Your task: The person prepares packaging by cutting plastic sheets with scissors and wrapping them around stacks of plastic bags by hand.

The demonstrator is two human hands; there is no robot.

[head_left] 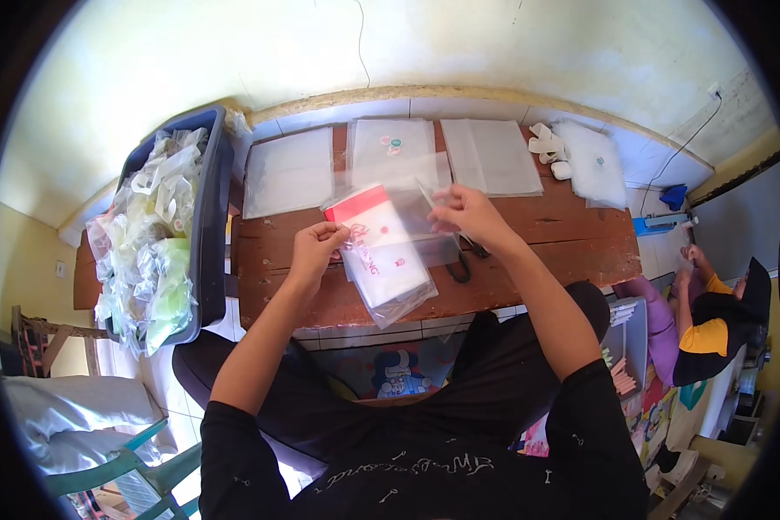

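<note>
Above the brown wooden table [295, 290], my left hand [319, 251] pinches the left edge of a white package with a red band [381, 251], which is inside a clear plastic bag. My right hand [464, 217] is at the upper right of the package, its fingers bent together at a clear plastic sheet [429, 234]; exactly what they grip is too small to tell. Black-handled scissors [459, 267] lie partly hidden under the plastic. Stacks of clear bags [288, 173] [491, 158] lie along the back of the table, the middle stack [390, 139] with small round stickers on it.
A dark bin [212, 225] full of plastic-wrapped items stands at the left. White rolls [546, 146] and another plastic stack [589, 165] lie at the back right. A person [711, 338] sits at the right beside a grey crate [637, 334]. A green chair [121, 464] is at the lower left.
</note>
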